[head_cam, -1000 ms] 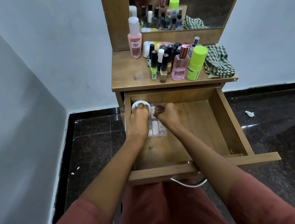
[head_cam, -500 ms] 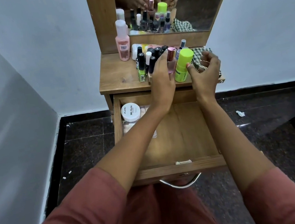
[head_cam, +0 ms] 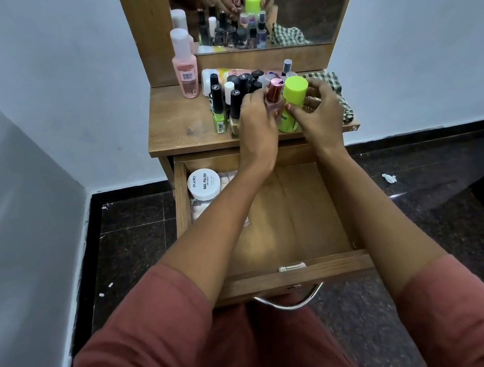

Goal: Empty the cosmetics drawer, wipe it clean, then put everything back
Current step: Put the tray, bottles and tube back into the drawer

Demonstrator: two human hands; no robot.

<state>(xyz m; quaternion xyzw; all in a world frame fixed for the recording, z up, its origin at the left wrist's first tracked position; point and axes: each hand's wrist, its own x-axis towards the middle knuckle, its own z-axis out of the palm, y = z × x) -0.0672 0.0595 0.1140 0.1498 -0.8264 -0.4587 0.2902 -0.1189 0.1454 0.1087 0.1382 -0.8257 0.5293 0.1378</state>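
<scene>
Where the drawer [head_cam: 324,268] stands pulled open beneath both forearms, a white nail polish jar [head_cam: 204,184] sits in its back corner, below and left of the left hand [head_cam: 258,128]. Up on the counter [head_cam: 177,130], a pink bottle [head_cam: 185,66] stands well left of that hand, and nail polish bottles [head_cam: 218,109] crowd just beside it. The left hand's fingers curl round a perfume bottle [head_cam: 273,91]. The right hand [head_cam: 319,113] grips the lime-green bottle [head_cam: 294,90], touching the perfume. A checked cloth [head_cam: 336,81] lies behind the right hand.
</scene>
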